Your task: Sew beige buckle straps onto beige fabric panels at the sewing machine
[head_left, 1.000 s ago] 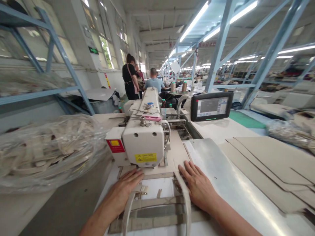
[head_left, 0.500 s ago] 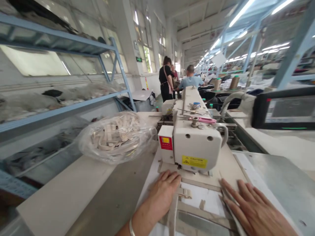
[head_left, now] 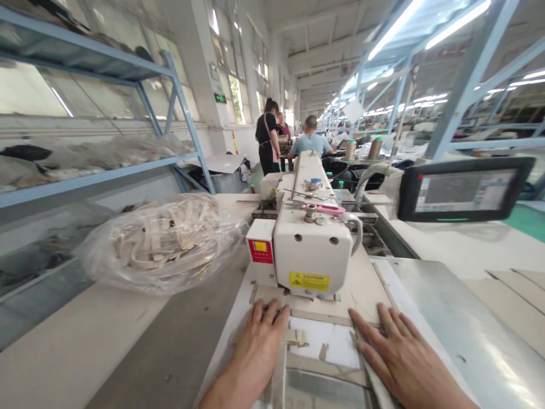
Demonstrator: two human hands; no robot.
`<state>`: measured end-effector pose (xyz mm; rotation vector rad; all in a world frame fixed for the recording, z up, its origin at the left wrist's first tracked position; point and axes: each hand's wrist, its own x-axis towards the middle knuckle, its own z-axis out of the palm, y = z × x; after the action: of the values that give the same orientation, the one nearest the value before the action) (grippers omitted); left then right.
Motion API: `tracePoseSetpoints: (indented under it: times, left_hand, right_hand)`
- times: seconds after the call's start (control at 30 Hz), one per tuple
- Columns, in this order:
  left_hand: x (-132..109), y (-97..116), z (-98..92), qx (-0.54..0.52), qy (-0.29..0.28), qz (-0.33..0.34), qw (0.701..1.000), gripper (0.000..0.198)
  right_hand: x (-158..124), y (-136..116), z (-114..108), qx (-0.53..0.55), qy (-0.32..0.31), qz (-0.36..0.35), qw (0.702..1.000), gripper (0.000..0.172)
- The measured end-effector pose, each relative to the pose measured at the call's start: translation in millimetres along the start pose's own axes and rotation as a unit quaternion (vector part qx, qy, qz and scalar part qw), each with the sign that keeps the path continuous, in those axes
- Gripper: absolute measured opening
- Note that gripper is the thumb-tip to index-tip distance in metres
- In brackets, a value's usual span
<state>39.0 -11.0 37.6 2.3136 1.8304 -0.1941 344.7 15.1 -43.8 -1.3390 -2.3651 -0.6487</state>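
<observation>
My left hand [head_left: 258, 346] lies palm down at the left edge of a beige fabric panel [head_left: 317, 305], its fingers stretched toward the white sewing machine [head_left: 313, 253]. On the right side of that panel rests my right hand [head_left: 398, 346], flat with its fingers apart. Between the hands is a short beige strap with a buckle-like piece [head_left: 298, 338], on a white sheet [head_left: 343, 341] under a cut-out frame. The front of the panel runs beneath the machine head. What lies under my palms is hidden.
Left of the machine sits a clear plastic bag of beige straps [head_left: 170, 244]. A control screen [head_left: 466, 187] stands to the right, with beige panels [head_left: 515, 289] below it. Pink-handled snips [head_left: 326, 209] lie atop the machine. Blue shelving [head_left: 170, 170] lines the left; people [head_left: 310, 142] are farther back.
The view has turned right, so the machine and bag appear farther left and the whole screen shows. Both hands stay flat at nearly the same spots on the panel.
</observation>
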Motion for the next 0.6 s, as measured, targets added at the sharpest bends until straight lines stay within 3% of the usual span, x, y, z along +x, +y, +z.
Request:
tracePoseSetpoints:
  times: [0.1, 0.23, 0.37, 0.5, 0.6]
  left_hand:
    - [2, -5, 6.4, -0.006, 0.017, 0.010, 1.000, 0.082]
    - [5, -26, 16.4, -0.048, 0.079, 0.074, 0.993, 0.081]
    - [0, -45, 9.3, -0.148, 0.077, 0.102, 0.981, 0.081]
    - [-15, -40, -6.7, -0.203, 0.101, 0.089, 0.970, 0.073]
    - [-24, -23, -16.3, -0.253, 0.088, 0.085, 0.960, 0.052]
  right_hand:
    - [-1, -1, -1, -0.022, 0.001, -0.011, 1.000, 0.049]
    - [-6, -1, 2, 0.037, -0.021, 0.012, 0.999, 0.050]
    - [-9, 0, 10, 0.062, -0.010, 0.017, 0.998, 0.049]
    - [-8, 2, 17, 0.030, 0.019, 0.004, 0.999, 0.048]
    - [-5, 4, 15, 0.039, -0.009, 0.024, 0.999, 0.048]
